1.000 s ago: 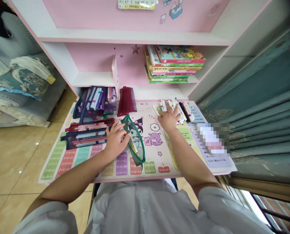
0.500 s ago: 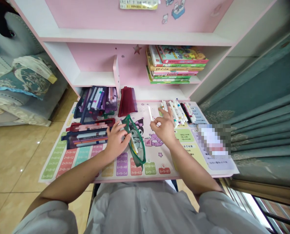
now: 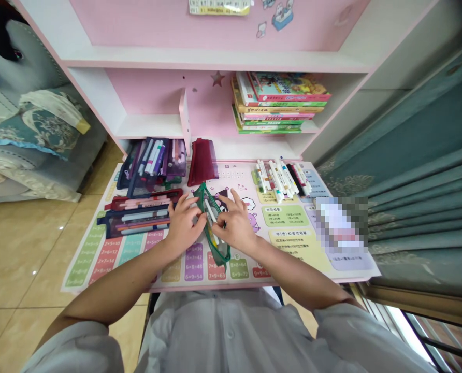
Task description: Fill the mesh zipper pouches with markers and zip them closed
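A green-edged mesh zip pouch lies unzipped on the desk in front of me, its mouth spread. My left hand pinches the pouch's left edge between thumb and fingers. At the opening, my right hand has thumb and forefinger closed on a white marker pen, which lies slanted inside the pouch. A yellow-and-white pen shows in the pouch beside it, partly covered by my right hand. Several loose white marker pens lie in a group at the back right.
Filled dark mesh pouches are piled at the back left, with a red pouch and a navy pouch nearer. A dark red pouch leans by the shelf. Stacked books sit on the shelf. A blurred box lies right.
My right hand has moved left and toward me with the white marker pen, from above the desk into the pouch's opening. My left hand has stayed at the pouch's edge.
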`<state>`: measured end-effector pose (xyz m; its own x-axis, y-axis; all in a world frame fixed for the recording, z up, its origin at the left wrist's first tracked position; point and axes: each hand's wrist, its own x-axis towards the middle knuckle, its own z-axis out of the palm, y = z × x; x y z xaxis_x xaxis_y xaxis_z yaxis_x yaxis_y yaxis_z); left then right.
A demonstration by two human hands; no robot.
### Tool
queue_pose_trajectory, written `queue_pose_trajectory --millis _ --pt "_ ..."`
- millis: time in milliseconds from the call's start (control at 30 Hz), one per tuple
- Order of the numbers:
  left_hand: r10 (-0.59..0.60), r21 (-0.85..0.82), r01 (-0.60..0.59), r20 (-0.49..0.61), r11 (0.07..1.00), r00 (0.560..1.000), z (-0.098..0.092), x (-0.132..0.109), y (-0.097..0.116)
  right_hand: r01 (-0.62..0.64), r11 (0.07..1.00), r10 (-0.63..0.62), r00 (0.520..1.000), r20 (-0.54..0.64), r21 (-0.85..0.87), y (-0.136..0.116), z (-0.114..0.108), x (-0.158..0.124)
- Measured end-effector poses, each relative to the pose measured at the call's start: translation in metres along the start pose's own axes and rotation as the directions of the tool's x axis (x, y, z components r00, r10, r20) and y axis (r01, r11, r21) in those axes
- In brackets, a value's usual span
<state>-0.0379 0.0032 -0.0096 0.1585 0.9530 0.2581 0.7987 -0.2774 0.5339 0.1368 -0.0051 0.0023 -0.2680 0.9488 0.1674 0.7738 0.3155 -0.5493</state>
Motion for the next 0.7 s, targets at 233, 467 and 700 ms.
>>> queue_pose_trajectory --millis 233,467,700 --pt "0.013 0.006 -0.013 -0.012 1.000 1.000 0.000 0.000 0.000 -0.034 0.997 0.037 0.998 0.044 -0.066 0.001 0.008 0.005" --pt "0.007 0.015 -0.007 0.007 1.000 1.000 0.000 0.000 0.000 -0.035 0.996 0.038 0.999 0.036 -0.085 0.008 0.013 0.006" --pt "-0.020 0.031 0.019 0.032 0.999 0.999 -0.002 0.001 0.000 -0.003 0.992 -0.037 0.946 -0.321 -0.123 0.041 -0.004 0.026"
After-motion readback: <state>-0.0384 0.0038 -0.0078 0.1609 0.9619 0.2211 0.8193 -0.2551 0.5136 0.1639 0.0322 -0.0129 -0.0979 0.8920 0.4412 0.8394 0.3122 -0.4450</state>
